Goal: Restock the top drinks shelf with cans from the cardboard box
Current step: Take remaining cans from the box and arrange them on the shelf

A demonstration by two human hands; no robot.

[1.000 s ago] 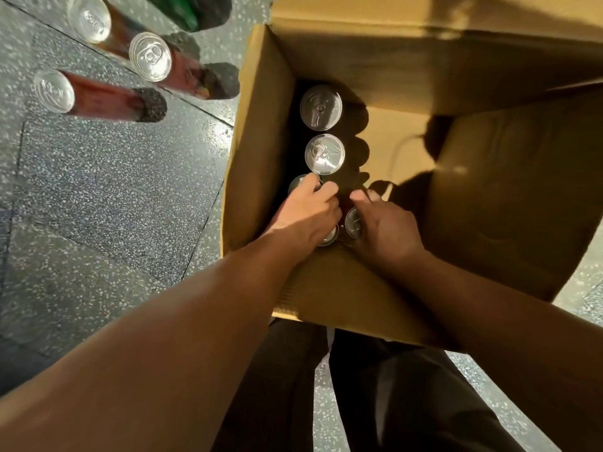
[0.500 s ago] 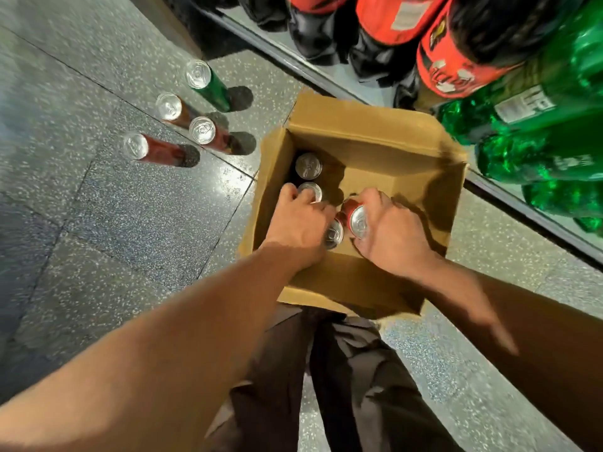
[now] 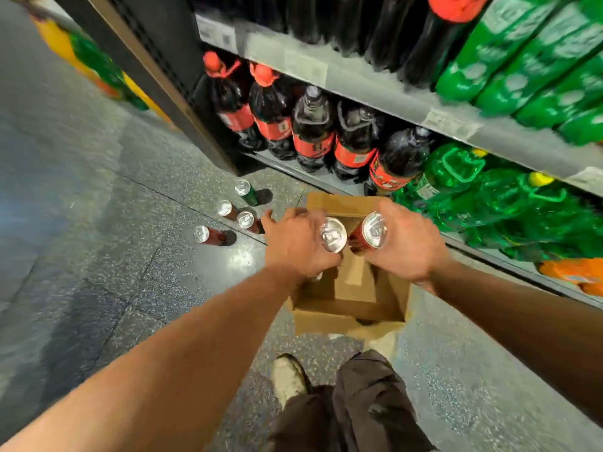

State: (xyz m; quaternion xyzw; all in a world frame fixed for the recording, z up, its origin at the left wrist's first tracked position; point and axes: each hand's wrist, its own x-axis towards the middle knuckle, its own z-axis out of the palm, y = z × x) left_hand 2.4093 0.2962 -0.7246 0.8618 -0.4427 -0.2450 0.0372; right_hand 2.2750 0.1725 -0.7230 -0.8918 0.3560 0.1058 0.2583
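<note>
An open cardboard box (image 3: 346,313) stands on the floor in front of the shelves. My left hand (image 3: 293,243) is raised above it and grips a can with a silver top (image 3: 332,234). My right hand (image 3: 408,246) holds a red can (image 3: 370,233) tilted toward the left one. Both cans are well above the box. Part of the box's inside is hidden by my hands; a small silver glint shows under my left hand. The top drinks shelf is out of view.
Several cans stand on the speckled floor left of the box: red ones (image 3: 208,235) and a green one (image 3: 246,192). The lower shelves (image 3: 375,99) hold dark cola bottles (image 3: 313,132) and green bottles (image 3: 509,210). My shoe (image 3: 288,376) and trousers are below the box.
Both hands have come up out of the box, each with a can. My head has risen, so the box looks smaller and the shelves have come into view.
</note>
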